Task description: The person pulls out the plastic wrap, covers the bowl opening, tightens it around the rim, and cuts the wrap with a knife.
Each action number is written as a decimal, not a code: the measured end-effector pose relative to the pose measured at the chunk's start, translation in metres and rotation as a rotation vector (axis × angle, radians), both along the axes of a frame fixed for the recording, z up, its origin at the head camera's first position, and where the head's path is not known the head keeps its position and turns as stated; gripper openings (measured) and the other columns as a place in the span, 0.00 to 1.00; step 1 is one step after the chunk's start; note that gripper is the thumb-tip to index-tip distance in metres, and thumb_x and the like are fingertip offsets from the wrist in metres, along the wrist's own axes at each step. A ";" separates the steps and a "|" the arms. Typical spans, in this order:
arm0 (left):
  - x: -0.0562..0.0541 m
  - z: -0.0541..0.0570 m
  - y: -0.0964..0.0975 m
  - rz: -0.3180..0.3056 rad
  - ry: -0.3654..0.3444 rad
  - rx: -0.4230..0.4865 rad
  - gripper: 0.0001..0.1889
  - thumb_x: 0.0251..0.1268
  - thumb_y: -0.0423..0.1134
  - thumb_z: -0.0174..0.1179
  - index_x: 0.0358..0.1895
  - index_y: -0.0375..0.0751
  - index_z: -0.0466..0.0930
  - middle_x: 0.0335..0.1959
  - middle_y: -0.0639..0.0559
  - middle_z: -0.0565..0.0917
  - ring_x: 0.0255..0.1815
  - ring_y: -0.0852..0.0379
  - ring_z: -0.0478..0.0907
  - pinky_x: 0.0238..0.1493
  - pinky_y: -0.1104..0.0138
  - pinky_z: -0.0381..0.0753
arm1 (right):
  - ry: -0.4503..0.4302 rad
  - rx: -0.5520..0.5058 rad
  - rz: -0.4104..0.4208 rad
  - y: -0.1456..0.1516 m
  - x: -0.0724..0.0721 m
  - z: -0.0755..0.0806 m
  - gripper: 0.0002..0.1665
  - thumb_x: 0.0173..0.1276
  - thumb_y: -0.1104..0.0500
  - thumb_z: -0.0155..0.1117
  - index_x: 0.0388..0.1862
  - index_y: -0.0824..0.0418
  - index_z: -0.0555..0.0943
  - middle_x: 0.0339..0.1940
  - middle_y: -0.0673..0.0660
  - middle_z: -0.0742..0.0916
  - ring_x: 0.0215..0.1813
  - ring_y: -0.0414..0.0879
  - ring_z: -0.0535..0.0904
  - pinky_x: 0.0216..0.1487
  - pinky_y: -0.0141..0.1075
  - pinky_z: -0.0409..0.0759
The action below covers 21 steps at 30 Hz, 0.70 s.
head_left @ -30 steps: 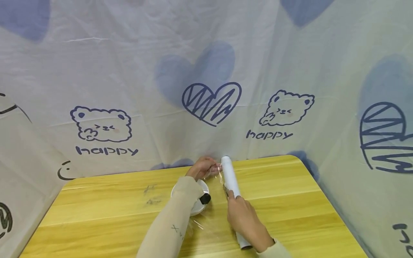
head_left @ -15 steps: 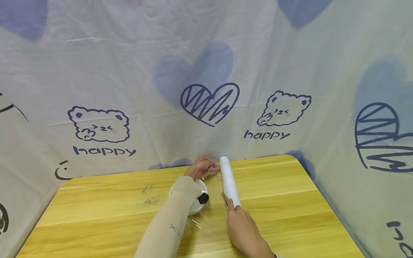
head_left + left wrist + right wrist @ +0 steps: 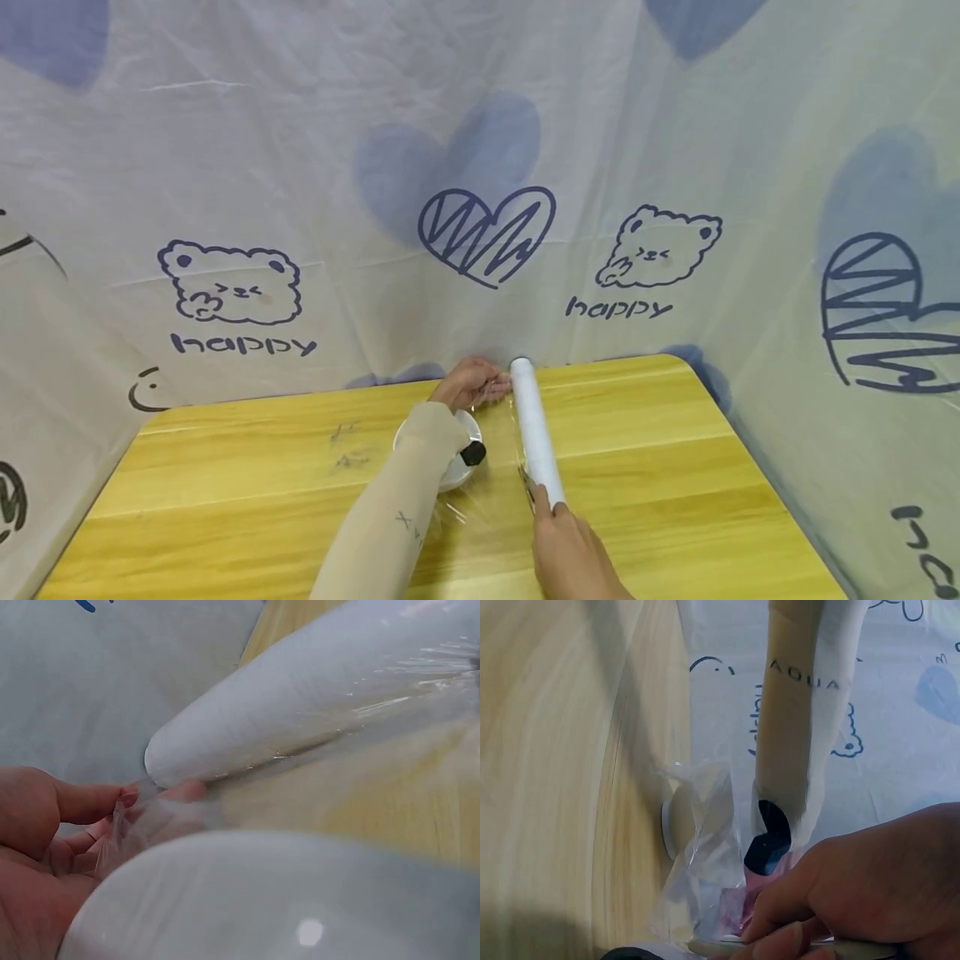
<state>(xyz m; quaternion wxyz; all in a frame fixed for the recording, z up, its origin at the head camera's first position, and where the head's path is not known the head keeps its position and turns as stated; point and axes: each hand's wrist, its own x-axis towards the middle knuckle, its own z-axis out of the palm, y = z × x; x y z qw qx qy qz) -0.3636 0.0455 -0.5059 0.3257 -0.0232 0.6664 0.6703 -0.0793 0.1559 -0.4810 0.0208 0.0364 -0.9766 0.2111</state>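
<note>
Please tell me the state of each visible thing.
White roll: lying on the table, partly unwound.
Clear film: drawn off the roll, crumpled at one end.
Metal tool: beside the roll; open or shut unclear.
White dish: partly hidden by a sleeve.
Left hand: pinching the film.
Right hand: gripping the tool.
Backdrop: hanging, creased.

"happy" on printed cloth (image 3: 465, 150), "AQUA" on left sleeve (image 3: 799, 720)

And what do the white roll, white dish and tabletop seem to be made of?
White roll: probably glossy plastic film; the sheet leaving it is see-through with glints.
White dish: seems glossy by its highlight; ceramic or plastic, unclear.
Tabletop: satiny wood or wood-look laminate, from its yellow grain.
</note>
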 end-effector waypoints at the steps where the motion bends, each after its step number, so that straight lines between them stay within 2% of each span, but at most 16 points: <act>1: 0.000 0.000 0.000 0.002 -0.003 -0.001 0.13 0.80 0.28 0.49 0.54 0.19 0.77 0.54 0.28 0.83 0.42 0.48 0.87 0.54 0.59 0.85 | -0.010 -0.004 -0.005 0.000 0.002 0.000 0.32 0.64 0.73 0.69 0.66 0.79 0.72 0.33 0.70 0.83 0.22 0.51 0.80 0.19 0.38 0.82; 4: 0.000 0.002 -0.001 0.006 -0.003 0.001 0.13 0.80 0.28 0.49 0.54 0.19 0.77 0.53 0.27 0.84 0.41 0.48 0.87 0.54 0.58 0.85 | -0.037 -0.010 -0.015 -0.001 0.008 -0.002 0.32 0.63 0.74 0.70 0.66 0.78 0.73 0.32 0.68 0.83 0.20 0.47 0.77 0.17 0.34 0.79; 7: 0.000 0.004 -0.001 0.008 -0.004 0.004 0.13 0.80 0.28 0.48 0.54 0.19 0.78 0.53 0.27 0.83 0.41 0.48 0.88 0.55 0.58 0.85 | -0.019 -0.012 0.011 0.000 0.014 -0.003 0.34 0.59 0.76 0.72 0.65 0.79 0.73 0.29 0.68 0.83 0.17 0.44 0.75 0.15 0.30 0.76; 10: 0.001 0.005 -0.001 0.013 -0.014 0.014 0.14 0.80 0.28 0.48 0.55 0.19 0.77 0.54 0.26 0.83 0.41 0.48 0.88 0.57 0.57 0.83 | -0.001 -0.004 0.043 0.003 0.020 -0.006 0.35 0.55 0.76 0.74 0.63 0.81 0.74 0.27 0.67 0.83 0.16 0.42 0.72 0.14 0.29 0.74; 13: 0.001 0.006 -0.001 0.017 -0.019 0.027 0.14 0.80 0.27 0.47 0.55 0.18 0.77 0.53 0.26 0.83 0.38 0.49 0.88 0.57 0.57 0.83 | -0.019 -0.003 0.047 0.006 0.026 -0.009 0.34 0.56 0.75 0.73 0.62 0.80 0.75 0.26 0.65 0.82 0.16 0.41 0.71 0.14 0.30 0.73; 18: 0.001 0.007 -0.002 0.026 -0.016 0.024 0.13 0.79 0.26 0.47 0.52 0.17 0.78 0.44 0.30 0.86 0.34 0.50 0.87 0.56 0.57 0.84 | -0.131 -0.046 0.010 0.009 0.035 -0.010 0.33 0.58 0.73 0.71 0.64 0.75 0.75 0.27 0.63 0.81 0.17 0.44 0.73 0.15 0.35 0.75; 21: 0.000 0.008 -0.001 0.028 -0.017 0.027 0.13 0.80 0.27 0.47 0.52 0.17 0.78 0.44 0.29 0.86 0.34 0.50 0.87 0.57 0.57 0.83 | -0.207 -0.088 0.006 0.011 0.039 -0.008 0.36 0.57 0.72 0.71 0.67 0.74 0.74 0.27 0.63 0.80 0.18 0.46 0.74 0.15 0.38 0.76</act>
